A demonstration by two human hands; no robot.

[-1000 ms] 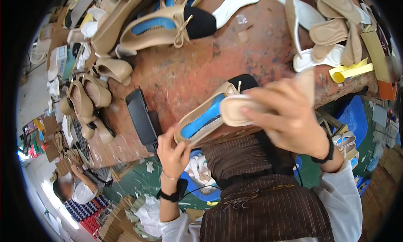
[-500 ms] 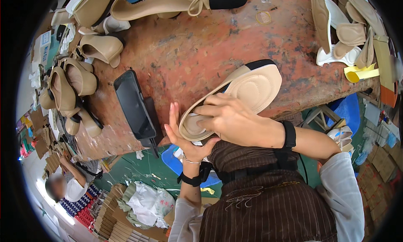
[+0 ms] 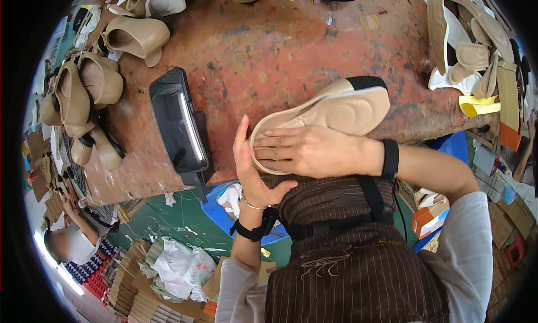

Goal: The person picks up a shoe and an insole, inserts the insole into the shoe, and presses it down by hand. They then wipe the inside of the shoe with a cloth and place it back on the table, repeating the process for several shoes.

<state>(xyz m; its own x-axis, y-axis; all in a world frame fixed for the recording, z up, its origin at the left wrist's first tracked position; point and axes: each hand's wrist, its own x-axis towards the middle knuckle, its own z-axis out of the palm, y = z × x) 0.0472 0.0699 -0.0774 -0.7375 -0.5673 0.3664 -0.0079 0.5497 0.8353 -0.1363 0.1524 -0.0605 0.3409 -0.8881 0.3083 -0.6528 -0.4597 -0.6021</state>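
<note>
A beige shoe with a black toe (image 3: 342,107) lies across the near edge of the reddish workbench (image 3: 269,48), a beige insole set inside it. My right hand (image 3: 305,152) presses flat on the insole at the heel end. Cupped around that heel end from the left, my left hand (image 3: 252,171) supports the shoe with its fingers pointing up. Both wrists wear black bands.
A black tablet (image 3: 182,127) lies left of the shoe. Several beige shoe uppers (image 3: 84,93) pile at the bench's left, more shoes and insoles (image 3: 471,48) at the right with a yellow cup (image 3: 476,105). Another person (image 3: 70,241) sits below left. Cartons and bags lie on the green floor.
The blue-lined shoe once held up with a loose insole now rests on the bench edge with the insole in it. My right hand slid toward the heel, pressing down.
</note>
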